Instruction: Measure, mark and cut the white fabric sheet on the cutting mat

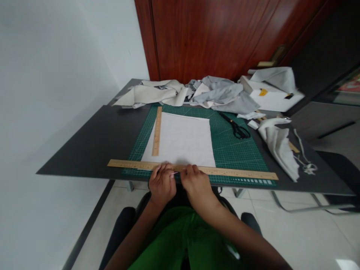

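Observation:
A white cloth [185, 138] lies on the green cutting mat [230, 146]. A long wooden ruler [239, 172] runs across the near edge of cloth and mat, and a shorter ruler [157, 131] rests on the cloth's left side. Both hands are close together at the table's front edge, over the long ruler. My left hand [162, 183] is closed on a small thin pinkish item that points toward the other hand. My right hand [197, 183] has curled fingers beside its tip; what they hold, if anything, is hidden.
Black scissors [237, 127] lie on the mat's right part. Heaped beige fabric [157, 93] and grey fabric [222, 93] line the back edge, beside a white box [270, 97]. White cloth scraps [277, 146] and string [308, 167] lie at the right.

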Available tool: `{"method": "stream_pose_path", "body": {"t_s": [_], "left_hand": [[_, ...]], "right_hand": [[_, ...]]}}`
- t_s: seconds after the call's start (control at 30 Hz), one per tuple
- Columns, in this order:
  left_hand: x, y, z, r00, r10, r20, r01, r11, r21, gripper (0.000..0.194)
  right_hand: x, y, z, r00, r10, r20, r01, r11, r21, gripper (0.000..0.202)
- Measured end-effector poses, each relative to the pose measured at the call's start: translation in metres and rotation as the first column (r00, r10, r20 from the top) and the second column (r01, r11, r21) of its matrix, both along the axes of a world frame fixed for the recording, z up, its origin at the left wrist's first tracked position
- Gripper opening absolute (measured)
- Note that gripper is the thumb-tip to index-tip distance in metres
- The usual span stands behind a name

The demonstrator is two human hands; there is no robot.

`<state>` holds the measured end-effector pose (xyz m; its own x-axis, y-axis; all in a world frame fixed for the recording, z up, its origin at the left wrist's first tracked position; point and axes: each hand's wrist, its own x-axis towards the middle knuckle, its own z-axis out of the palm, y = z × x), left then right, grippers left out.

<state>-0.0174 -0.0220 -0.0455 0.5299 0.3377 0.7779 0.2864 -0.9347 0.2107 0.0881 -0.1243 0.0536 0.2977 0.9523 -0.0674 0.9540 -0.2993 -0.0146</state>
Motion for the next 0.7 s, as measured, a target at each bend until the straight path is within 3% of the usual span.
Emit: {"method": "stream_pose_path", "body": {"t_s": [0.17, 0.4, 0.57, 0.7], "left_hand": [[0.000, 0.000, 0.007, 1.000, -0.002, 0.019, 0.004, 0.992, -0.129, 0.018], [-0.009, 0.000, 0.021, 0.991, 0.023, -0.132, -0.052, 0.974, -0.221, 0.023], [-0.011, 0.011, 0.034, 0.972, -0.010, -0.236, -0.030, 0.986, -0.163, 0.023], [-0.006, 0.032, 0.040, 0.942, -0.026, -0.335, -0.009, 0.995, -0.103, 0.023]], "right_hand": [[0.001, 0.005, -0.006, 1.000, -0.001, -0.004, 0.001, 1.000, 0.016, 0.029], [0.001, 0.010, -0.011, 1.000, 0.001, -0.010, 0.000, 0.999, 0.053, 0.028], [0.000, 0.010, -0.013, 1.000, -0.003, -0.006, 0.004, 0.997, 0.080, 0.026], [-0.001, 0.012, -0.016, 1.000, -0.006, 0.000, 0.006, 0.993, 0.118, 0.021]]}}
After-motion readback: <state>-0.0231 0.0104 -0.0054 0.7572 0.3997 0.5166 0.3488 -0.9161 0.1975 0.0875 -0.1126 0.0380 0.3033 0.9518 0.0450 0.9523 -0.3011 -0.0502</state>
